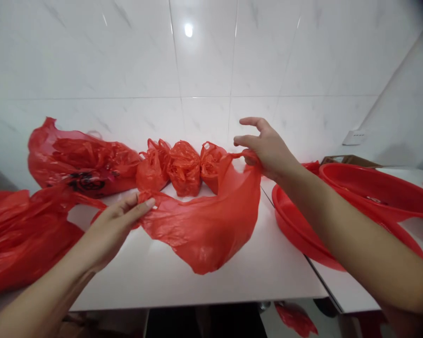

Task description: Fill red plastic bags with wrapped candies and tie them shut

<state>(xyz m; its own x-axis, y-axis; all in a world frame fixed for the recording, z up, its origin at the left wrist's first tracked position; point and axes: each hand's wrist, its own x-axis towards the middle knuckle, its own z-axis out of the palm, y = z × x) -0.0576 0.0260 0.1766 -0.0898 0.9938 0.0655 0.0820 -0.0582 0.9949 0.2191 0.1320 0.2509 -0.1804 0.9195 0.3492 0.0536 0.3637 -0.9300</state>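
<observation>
Got three full-looking bags [184,170] by the wall [207,65], probably done. Holding another red bag [204,230] above the table [232,286], not closed up yet, pinched in left hand [114,223], gripped by right hand's [269,149] lower fingers.

The held bag [204,230] is wrinkled plastic, the basins [297,241] smooth plastic, the wall [126,56] glossy.
</observation>
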